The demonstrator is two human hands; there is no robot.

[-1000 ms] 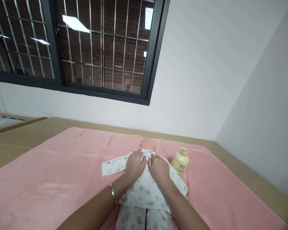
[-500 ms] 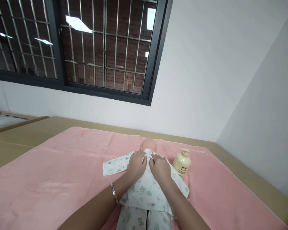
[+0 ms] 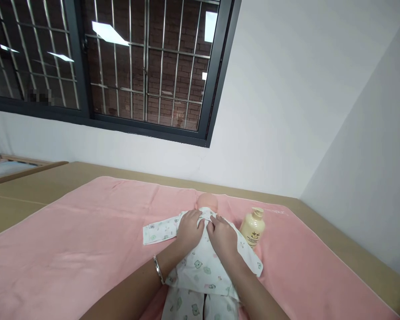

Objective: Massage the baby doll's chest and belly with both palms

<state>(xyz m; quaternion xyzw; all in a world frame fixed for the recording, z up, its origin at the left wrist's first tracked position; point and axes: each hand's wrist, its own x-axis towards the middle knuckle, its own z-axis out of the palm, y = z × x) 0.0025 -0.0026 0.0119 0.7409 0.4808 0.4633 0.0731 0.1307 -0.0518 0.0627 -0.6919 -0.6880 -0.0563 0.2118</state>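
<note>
Garment (image 3: pixel 202 266): white, printed with small green and pink animal motifs. Blanket (image 3: pixel 70 231): plain pink, edged paler. Bottle (image 3: pixel 253 229): cream, marked with a dark emblem. Doll head (image 3: pixel 206 201): peach. Bracelet (image 3: pixel 158 269): silver. Window frame (image 3: pixel 216 75): black, backed by red-brown brickwork.

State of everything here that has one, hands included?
Pink towel: spread flat.
Doll: lying on it, dressed.
Printed top: on the doll, one sleeve spread flat.
Pump bottle: upright beside the doll.
Left hand: palm down at the top's collar.
Right hand: likewise; both grips unclear.
</note>
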